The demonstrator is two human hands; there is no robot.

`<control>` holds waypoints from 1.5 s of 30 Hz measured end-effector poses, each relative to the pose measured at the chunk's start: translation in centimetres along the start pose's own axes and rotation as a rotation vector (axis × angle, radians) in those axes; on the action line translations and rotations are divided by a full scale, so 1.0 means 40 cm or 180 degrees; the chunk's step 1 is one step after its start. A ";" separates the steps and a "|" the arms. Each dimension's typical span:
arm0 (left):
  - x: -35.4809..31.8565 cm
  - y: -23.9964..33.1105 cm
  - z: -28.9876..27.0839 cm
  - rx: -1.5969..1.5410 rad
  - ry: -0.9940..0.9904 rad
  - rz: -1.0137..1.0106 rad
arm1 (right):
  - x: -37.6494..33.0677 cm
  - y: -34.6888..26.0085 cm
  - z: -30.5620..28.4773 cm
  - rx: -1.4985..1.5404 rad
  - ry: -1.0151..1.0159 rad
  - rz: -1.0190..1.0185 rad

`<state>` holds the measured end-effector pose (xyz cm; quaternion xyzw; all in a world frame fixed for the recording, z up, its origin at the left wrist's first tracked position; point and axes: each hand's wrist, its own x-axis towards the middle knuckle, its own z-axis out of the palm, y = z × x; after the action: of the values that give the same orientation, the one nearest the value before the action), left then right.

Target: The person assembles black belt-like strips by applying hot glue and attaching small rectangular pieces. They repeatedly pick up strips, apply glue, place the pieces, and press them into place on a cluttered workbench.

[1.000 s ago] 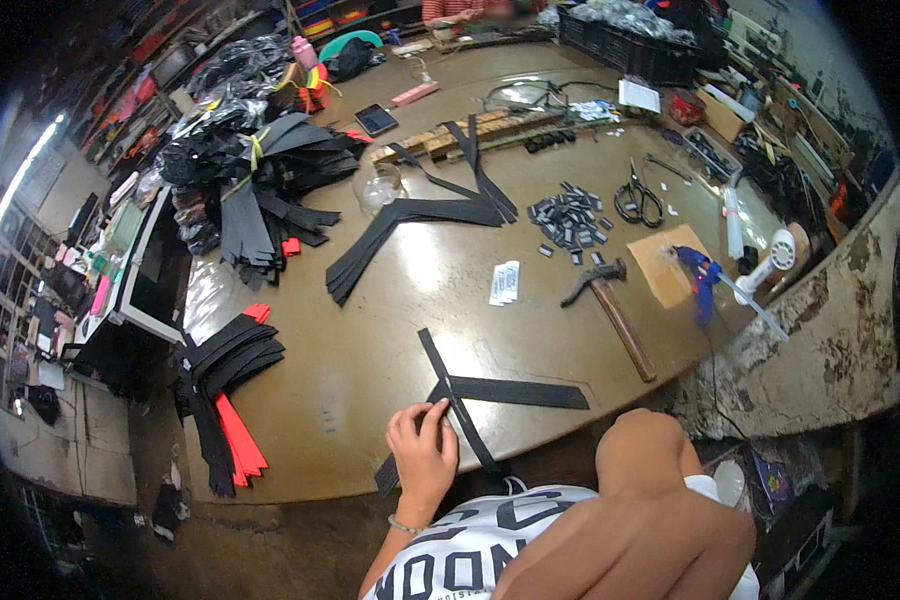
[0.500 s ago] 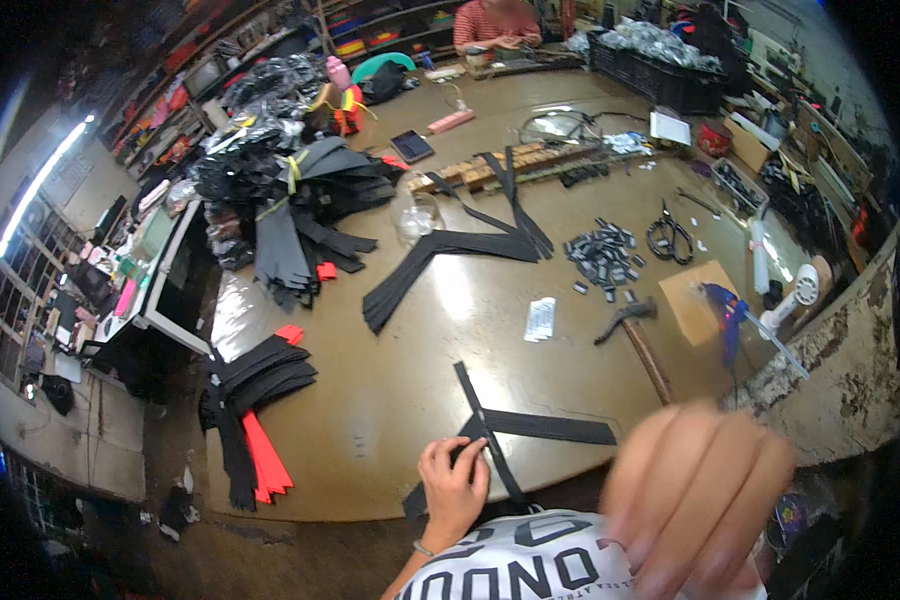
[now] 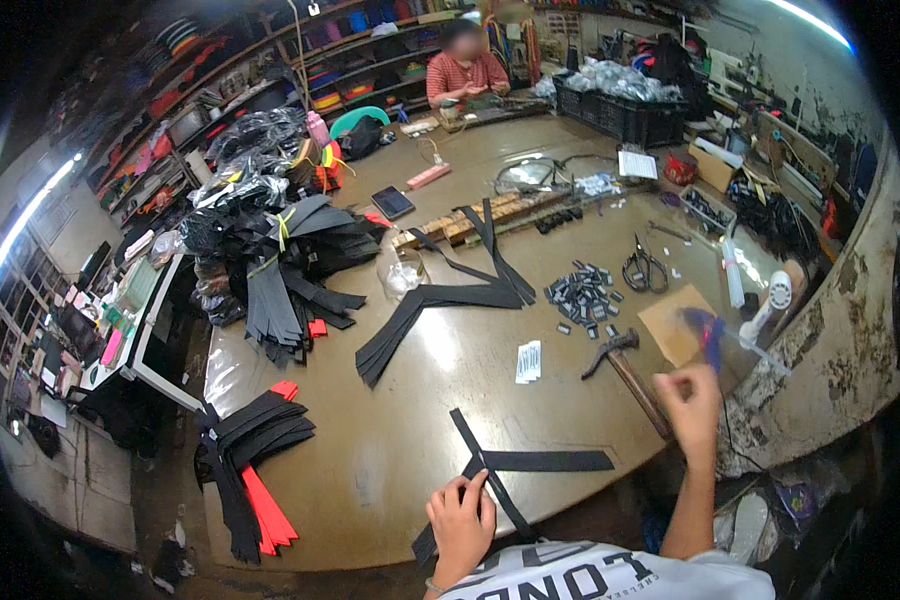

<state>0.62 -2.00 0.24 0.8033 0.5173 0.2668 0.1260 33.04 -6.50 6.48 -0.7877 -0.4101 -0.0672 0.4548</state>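
While the left hand (image 3: 462,520) presses down on the black straps (image 3: 515,462) at the desk's (image 3: 390,470) near edge, the right hand (image 3: 692,400) reaches over the hammer (image 3: 625,368), fingers loosely apart. The straps look thin, light and floppy; hold them where they cross.

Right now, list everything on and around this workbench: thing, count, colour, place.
crossed straps: about three, black, near edge
strap pile: one, black, bench middle
strap heap: one, black, far left
hammer: one, wooden handle, right
scissors: one, black, right
small clips: many, dark, centre right
cardboard: one, brown, right
red strips: several, left edge
seated person: one, far side
left hand: on the crossed straps
right hand: raised by the hammer handle
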 end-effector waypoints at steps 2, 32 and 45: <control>0.005 -0.004 -0.004 0.0175 -0.0202 0.0129 | 0.020 0.173 -0.011 -0.0606 0.1079 0.0655; 0.084 -0.028 0.005 -0.1669 -0.0033 -0.0964 | 0.144 0.367 0.101 -0.0411 0.0513 0.0402; 0.127 -0.067 -0.050 -0.2598 -0.0571 -0.1774 | 0.138 0.325 0.078 0.0006 0.0345 0.0535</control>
<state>-0.91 3.55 2.13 0.5395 0.5528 0.3334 0.5405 45.03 -4.10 -1.29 -0.8141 -0.3175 -0.0709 0.4811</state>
